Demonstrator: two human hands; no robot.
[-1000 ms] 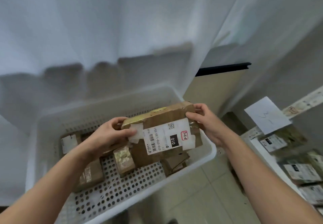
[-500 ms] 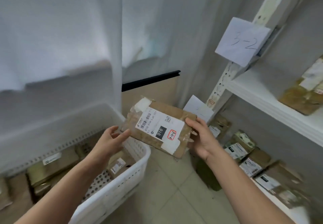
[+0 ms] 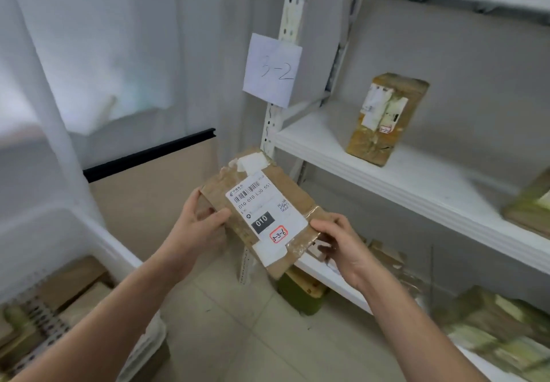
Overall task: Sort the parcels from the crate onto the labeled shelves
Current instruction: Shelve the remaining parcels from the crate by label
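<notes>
1. Both hands grip one flat brown cardboard parcel at the centre of the frame, held in the air in front of the white metal shelving unit.
2. The left hand is curled round the parcel's left edge, thumb on top near the label, fingers underneath.
3. The right hand pinches the lower right corner, fingers bent over the taped edge.
4. The parcel carries one white printed shipping label with a barcode, a black "010" block and a red-framed handwritten mark reading "3-3-6"; clear glossy tape crosses its corners.
5. One white paper sign marked "3-2" hangs on the perforated upright at upper centre.
6. On the middle shelf stands one upright yellowish-brown taped box; a second parcel is cut off at the right edge.
7. The lower shelf at lower right holds several blurred parcels (too smeared to count).
8. At lower left, the white perforated plastic crate holds more brown parcels, their number unclear.
</notes>
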